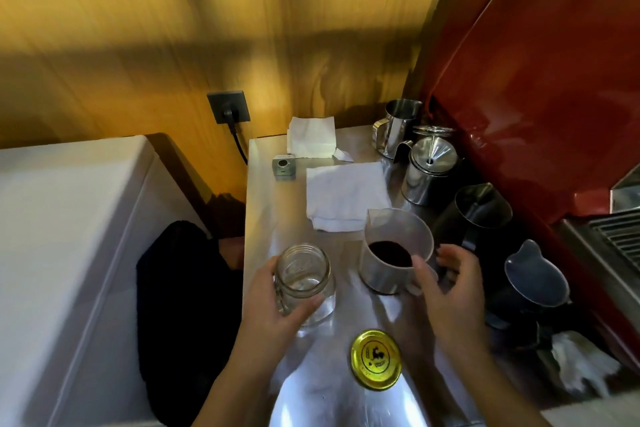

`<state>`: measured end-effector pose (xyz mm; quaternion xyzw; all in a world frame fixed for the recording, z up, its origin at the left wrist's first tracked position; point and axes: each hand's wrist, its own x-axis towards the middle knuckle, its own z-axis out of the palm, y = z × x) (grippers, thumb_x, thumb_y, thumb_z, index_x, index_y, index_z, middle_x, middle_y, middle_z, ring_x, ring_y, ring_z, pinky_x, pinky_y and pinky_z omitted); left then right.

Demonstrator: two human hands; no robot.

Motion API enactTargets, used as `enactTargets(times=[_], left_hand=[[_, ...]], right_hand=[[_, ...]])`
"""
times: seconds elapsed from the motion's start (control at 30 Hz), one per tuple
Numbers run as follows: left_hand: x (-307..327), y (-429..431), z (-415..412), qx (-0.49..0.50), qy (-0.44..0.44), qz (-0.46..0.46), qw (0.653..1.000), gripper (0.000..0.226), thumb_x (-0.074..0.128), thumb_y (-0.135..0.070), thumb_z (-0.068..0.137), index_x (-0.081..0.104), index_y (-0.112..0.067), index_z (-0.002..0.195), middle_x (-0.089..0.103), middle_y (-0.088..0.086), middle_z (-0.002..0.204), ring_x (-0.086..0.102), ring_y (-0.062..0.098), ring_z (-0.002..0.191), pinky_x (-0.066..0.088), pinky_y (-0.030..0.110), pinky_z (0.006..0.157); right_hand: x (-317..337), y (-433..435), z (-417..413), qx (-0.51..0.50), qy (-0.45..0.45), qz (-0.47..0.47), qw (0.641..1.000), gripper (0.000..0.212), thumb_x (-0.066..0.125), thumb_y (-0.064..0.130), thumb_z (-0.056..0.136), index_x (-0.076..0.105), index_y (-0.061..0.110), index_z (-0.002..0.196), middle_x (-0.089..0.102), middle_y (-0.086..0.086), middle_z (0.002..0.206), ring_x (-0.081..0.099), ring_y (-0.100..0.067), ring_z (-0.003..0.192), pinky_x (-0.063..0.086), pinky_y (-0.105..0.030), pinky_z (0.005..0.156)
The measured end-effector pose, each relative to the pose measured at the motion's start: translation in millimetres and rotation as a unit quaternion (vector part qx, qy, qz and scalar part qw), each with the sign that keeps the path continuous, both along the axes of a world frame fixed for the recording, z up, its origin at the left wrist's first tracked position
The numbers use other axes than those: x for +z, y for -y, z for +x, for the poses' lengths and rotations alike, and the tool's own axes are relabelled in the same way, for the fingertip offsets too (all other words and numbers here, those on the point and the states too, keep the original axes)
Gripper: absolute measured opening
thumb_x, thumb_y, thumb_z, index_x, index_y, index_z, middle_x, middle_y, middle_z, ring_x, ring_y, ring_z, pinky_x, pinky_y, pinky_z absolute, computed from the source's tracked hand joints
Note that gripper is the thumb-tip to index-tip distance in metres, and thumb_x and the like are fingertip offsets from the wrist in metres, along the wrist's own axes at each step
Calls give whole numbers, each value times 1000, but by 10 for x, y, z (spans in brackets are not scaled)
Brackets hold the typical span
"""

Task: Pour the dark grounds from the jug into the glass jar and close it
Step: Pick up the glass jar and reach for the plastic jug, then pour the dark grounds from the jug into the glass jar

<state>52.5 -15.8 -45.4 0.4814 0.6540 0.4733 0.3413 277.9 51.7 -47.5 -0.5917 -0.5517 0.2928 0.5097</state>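
Observation:
An empty clear glass jar (304, 274) stands upright on the steel counter (270, 204), lid off. My left hand (277, 305) is wrapped around its near left side. To its right stands a translucent plastic jug (384, 274) with dark grounds (389, 253) in the bottom. My right hand (450, 284) is at the jug's right side, thumb touching the rim, fingers spread and curled toward the handle; the grip looks loose. A yellow metal lid (375, 359) lies flat on the counter near me, between my forearms.
A folded white cloth (346, 198) lies behind the jug, with paper napkins (311, 142) and a small grey device (284, 166) further back. Steel pitchers (398, 125), a black pitcher (478, 215) and a grey one (535, 277) crowd the right, against a red machine (536, 97). A white appliance (69, 236) stands left.

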Motion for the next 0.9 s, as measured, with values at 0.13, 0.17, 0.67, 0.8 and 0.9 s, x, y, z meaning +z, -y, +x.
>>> enactTargets(times=[0.13, 0.17, 0.67, 0.8, 0.9], left_hand=[[29, -22, 49, 4, 23, 12, 1000, 62, 81, -26, 62, 49, -32, 115, 58, -2, 118, 57, -4, 104, 42, 6, 80], [33, -27, 56, 2, 21, 15, 1000, 59, 81, -20, 64, 48, -34, 112, 57, -4, 117, 56, -9, 102, 41, 4, 78], [-113, -102, -47, -15, -25, 20, 999, 66, 82, -50, 64, 43, -46, 118, 54, -9, 122, 50, -9, 110, 37, 1, 83], [-175, -110, -81, -15, -46, 24, 999, 66, 74, -63, 62, 40, -57, 118, 53, -16, 121, 49, -7, 114, 35, 2, 87], [-213, -114, -109, -21, -57, 29, 998, 67, 70, -72, 61, 37, -62, 119, 52, -27, 120, 49, -4, 117, 38, 9, 90]], right_hand=[[-183, 76, 56, 31, -72, -94, 993, 36, 61, 53, 76, 58, 20, 90, 64, -5, 90, 58, -19, 87, 49, -33, 75], [-206, 85, 71, 44, -92, -98, 990, 29, 60, 48, 77, 60, 20, 85, 65, -1, 83, 59, -18, 81, 48, -25, 70], [-332, -124, 161, 117, -190, -77, 972, 47, 62, 60, 75, 63, 20, 100, 68, 1, 93, 62, -17, 91, 45, -39, 79], [-304, -193, 86, 115, -190, -59, 973, 48, 64, 59, 76, 63, 18, 100, 69, 1, 96, 61, -17, 93, 44, -42, 82], [-277, -234, 53, 106, -192, -49, 974, 51, 69, 57, 71, 64, 17, 102, 69, 0, 96, 61, -21, 95, 44, -46, 85]])
